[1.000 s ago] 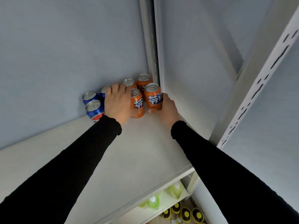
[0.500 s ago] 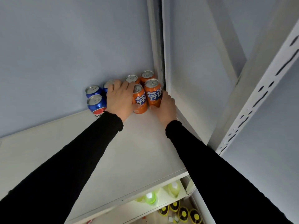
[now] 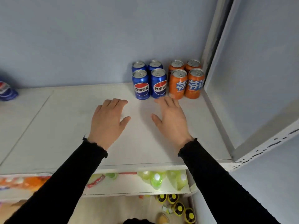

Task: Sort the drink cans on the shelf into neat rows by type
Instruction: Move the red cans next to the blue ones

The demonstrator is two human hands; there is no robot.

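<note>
Both hands have drawn back from the cans since a second ago, when the left covered the blue ones and the right clasped an orange one. Now the left hand [image 3: 107, 122] lies flat, fingers straight, grip released, above the white shelf [image 3: 64, 126]; the right hand [image 3: 172, 122] is likewise loose and holds nothing, its fingertips just short of the front cans. Four blue cans [image 3: 149, 80] stand upright in two rows of two against the back wall, and just beside them on the right four orange cans [image 3: 186, 79] stand in the same block, tucked into the corner by the pale side panel [image 3: 242, 78] and its slotted upright [image 3: 265, 147]. Far to the left, well apart, a blue and red wrapped pack [image 3: 6, 92] sits at the frame's edge. Below the shelf, green-capped bottles [image 3: 157, 181] lie on a lower tier, and yellow-topped dark containers [image 3: 176, 206] crowd beneath
</note>
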